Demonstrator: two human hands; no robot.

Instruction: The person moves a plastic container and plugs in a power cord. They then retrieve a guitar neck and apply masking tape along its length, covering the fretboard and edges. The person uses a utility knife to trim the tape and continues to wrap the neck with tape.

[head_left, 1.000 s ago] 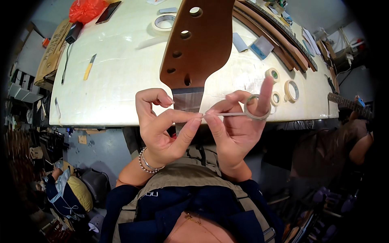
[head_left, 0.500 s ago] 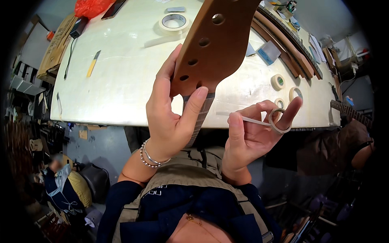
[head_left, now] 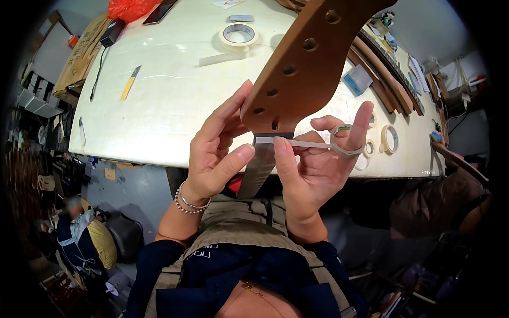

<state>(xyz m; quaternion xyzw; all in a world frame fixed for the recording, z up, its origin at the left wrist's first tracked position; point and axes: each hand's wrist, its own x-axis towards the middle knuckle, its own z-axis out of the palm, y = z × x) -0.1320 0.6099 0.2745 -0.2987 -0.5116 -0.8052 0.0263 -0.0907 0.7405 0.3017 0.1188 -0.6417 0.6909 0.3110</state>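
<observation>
A brown guitar neck (head_left: 258,167) stands tilted in front of me, its headstock (head_left: 313,69) with a row of round holes pointing up and away. My left hand (head_left: 214,143) is at its left side: the fingers stretch up by the headstock's edge, partly behind it, and the thumb stands off the neck. A narrow roll of tape (head_left: 347,152) hangs around a raised finger of my right hand (head_left: 313,169). From it a pale strip of tape (head_left: 313,144) runs across the neck just below the headstock, and my right thumb presses on it.
On the white table (head_left: 154,106) lie a yellow utility knife (head_left: 130,83), a wide tape roll (head_left: 238,37) and several smaller rolls (head_left: 389,139) at right. Long wooden neck pieces (head_left: 392,74) line the right edge near a clear-and-blue box (head_left: 357,80). A person (head_left: 82,236) sits at lower left.
The neck has shifted right and the left thumb has come off it. My right hand has moved left, bringing the loose tape strip onto the neck.
</observation>
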